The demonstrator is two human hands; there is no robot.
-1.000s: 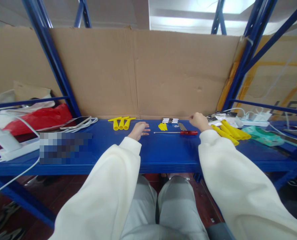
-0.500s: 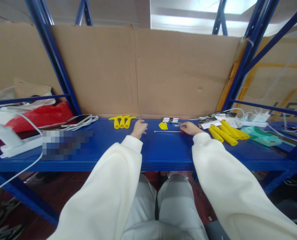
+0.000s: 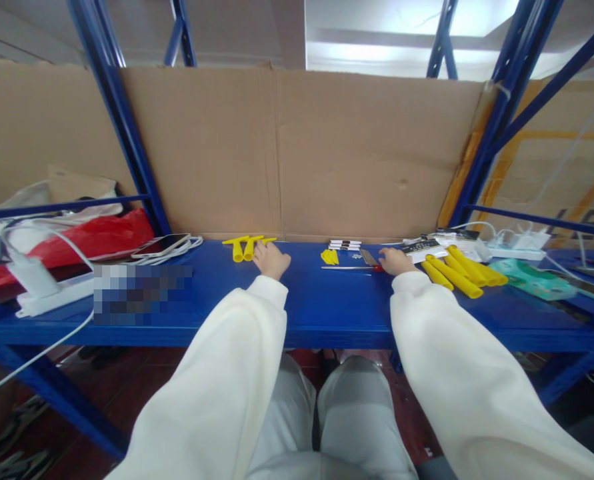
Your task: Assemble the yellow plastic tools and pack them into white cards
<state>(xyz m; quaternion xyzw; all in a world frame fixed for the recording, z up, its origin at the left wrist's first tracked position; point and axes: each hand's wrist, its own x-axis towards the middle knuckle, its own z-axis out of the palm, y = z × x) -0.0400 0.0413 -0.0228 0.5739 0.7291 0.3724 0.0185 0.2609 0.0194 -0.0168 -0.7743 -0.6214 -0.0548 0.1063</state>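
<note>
My left hand (image 3: 273,261) is at the right end of a row of yellow T-shaped plastic handles (image 3: 237,251), its fingers closed over the rightmost one and hiding most of it. My right hand (image 3: 395,261) has curled fingers at the red grip of a screwdriver (image 3: 349,268), whose shaft lies flat, pointing left. A flat metallic blade (image 3: 369,257) lies just left of those fingertips. Close by are small yellow flat pieces (image 3: 329,257), tiny metal parts (image 3: 357,256) and a stack of white-and-black pieces (image 3: 345,245).
Yellow tubes (image 3: 457,272) and black-and-white packets (image 3: 421,249) lie right of my right hand, beside a green plastic bag (image 3: 533,279). On the left are a white power strip (image 3: 57,293), a phone (image 3: 161,245) and a red bag (image 3: 101,235). Cardboard (image 3: 327,153) stands behind the blue bench (image 3: 327,313).
My left hand has moved left onto the rightmost yellow handle. My right hand and the screwdriver have shifted slightly right, and the metallic blade now shows clear of the fingers.
</note>
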